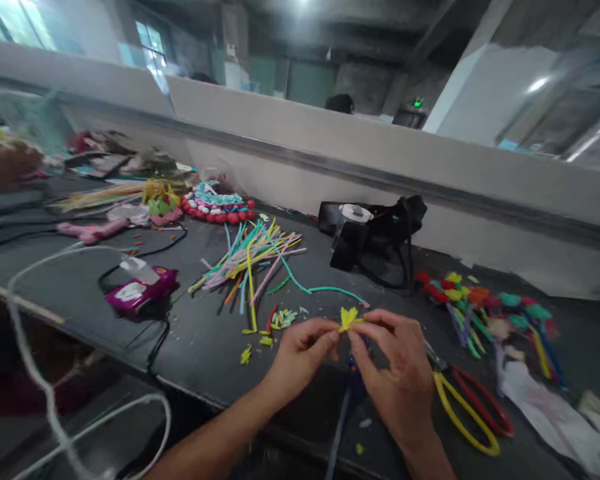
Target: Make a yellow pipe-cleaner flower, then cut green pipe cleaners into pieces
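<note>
A small yellow flower, its fuzzy petals spread, is pinched between my two hands above the dark table. My left hand grips its left side between thumb and fingertips. From the right, my right hand holds it in a thumb-and-finger pinch. Just left of my left hand lie cut yellow pieces and a heap of short pale pieces. Partly hidden beneath my hands is a dark blue-purple tool with a cord. Scissors with one yellow and one red handle lie beside my right hand.
Loose pipe cleaners lie beyond my hands. A purple glue gun and white cable are left. A black strapped device rests by the wall. Colourful fuzzy flowers lie right. Another person's hand shows far left.
</note>
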The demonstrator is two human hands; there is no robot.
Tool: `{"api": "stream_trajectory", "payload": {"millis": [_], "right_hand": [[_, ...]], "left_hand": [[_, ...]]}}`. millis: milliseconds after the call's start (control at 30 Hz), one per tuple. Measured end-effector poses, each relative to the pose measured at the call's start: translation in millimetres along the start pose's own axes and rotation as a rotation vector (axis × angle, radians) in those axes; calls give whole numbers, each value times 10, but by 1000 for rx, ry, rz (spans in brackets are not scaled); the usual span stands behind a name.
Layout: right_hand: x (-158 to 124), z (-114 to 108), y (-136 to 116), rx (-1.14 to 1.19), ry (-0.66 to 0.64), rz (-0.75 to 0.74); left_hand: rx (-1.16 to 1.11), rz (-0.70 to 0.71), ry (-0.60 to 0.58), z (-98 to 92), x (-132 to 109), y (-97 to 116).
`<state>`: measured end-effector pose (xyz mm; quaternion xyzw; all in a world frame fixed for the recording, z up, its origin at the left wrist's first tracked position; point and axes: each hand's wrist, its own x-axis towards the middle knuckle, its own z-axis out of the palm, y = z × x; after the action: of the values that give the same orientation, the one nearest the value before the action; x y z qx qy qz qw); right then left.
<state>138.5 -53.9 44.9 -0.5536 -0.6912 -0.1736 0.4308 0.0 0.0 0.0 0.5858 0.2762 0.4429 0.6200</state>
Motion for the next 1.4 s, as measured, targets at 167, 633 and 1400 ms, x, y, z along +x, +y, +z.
{"api": "stream_trajectory", "payload": {"millis": [167, 633, 1400], "right_hand": [[-22, -27, 7, 25, -3, 31], [-8, -82, 0, 76, 6, 86], [-110, 96, 62, 12, -287, 209]], "left_hand": [[-10, 17, -6, -12, -7, 42], [-154, -131, -30, -18, 1, 22], [-562, -177, 185, -188, 135, 109]]}}
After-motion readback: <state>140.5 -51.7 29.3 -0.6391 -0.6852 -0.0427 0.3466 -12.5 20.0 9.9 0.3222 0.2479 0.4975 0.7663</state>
